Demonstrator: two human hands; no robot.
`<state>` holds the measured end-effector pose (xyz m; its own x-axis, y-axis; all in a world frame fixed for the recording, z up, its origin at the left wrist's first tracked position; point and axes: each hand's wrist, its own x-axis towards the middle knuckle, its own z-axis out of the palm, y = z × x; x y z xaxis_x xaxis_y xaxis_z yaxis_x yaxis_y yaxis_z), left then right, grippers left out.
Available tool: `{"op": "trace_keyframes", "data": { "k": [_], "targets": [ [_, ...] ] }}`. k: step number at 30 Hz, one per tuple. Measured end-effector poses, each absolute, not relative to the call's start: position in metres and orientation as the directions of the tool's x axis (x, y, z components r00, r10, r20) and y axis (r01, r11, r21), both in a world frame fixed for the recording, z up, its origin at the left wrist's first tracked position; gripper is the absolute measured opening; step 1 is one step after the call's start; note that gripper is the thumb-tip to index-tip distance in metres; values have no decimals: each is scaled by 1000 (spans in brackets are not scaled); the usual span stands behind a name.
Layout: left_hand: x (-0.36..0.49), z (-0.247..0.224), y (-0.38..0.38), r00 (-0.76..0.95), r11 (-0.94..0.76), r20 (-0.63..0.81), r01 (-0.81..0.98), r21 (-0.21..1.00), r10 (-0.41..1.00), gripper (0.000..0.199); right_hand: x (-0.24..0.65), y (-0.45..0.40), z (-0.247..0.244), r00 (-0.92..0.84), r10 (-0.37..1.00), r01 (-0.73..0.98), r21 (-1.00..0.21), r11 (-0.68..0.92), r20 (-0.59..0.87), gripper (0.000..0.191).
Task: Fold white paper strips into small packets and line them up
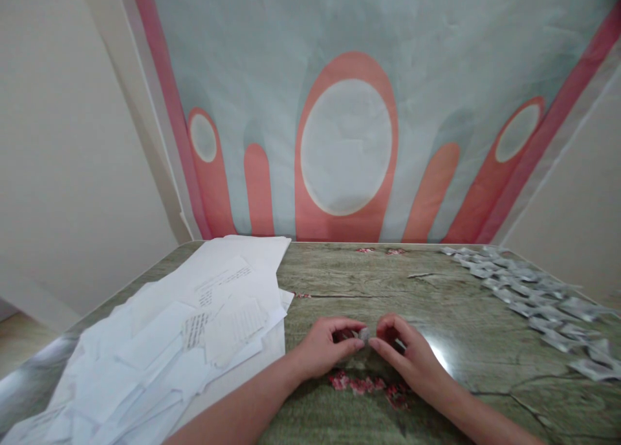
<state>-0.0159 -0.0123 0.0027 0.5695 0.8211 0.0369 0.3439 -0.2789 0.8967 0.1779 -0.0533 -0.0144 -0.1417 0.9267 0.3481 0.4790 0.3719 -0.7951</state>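
Grey piece [364,334]: small and blurred, at the fingertips of the left hand [317,348], low in the view and right of centre, over the table [334,270].
Left hand: pinches the grey piece between thumb and fingers.
Right hand [412,354]: just beside the grey piece, fingers curled, thumb pointing at it; whether it grips too, I cannot tell.
Table: wood-patterned, greenish brown, with dark crack lines and pink blossom prints [363,385], the largest close below the hands; light glares near the right wrist.
White papers [145,338]: a loose, overlapping heap over the left side, some sheets bearing printed text.
Pale twisted pieces [533,310]: many, in slanting rows along the right side.
Backdrop [431,63]: stands behind the table, pale blue-green, with coral arches [310,218], whitish ovals [347,147] and a pinkish-red border.
Walls [72,141]: pale, at either side.
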Motion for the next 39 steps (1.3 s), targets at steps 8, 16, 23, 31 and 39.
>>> {"op": "trace_keyframes", "data": {
  "k": [8, 16, 23, 31, 39],
  "targets": [
    [-14, 3, -15, 564, -417, 200, 286, 863, 801, 28, 171, -58, -12, -197, 943, 469, -819, 332, 270, 17],
    [-13, 4, -18, 597, -491, 259, 265, 830, 759, 24, 172, -58, -14, -216, 926, 486, -788, 376, 309, 15],
    [-12, 5, -18, 569, -494, 261, 303, 815, 780, 25, 173, -57, -13, -231, 891, 521, -724, 452, 390, 13],
    [-9, 4, -24, 532, -563, 329, 370, 739, 781, 30, 177, -55, -24, -292, 745, 668, -430, 607, 600, 22],
    [-5, 4, -33, 456, -566, 364, 463, 682, 812, 41, 178, -57, -24, -372, 665, 746, -218, 629, 648, 24]
  ]
}}
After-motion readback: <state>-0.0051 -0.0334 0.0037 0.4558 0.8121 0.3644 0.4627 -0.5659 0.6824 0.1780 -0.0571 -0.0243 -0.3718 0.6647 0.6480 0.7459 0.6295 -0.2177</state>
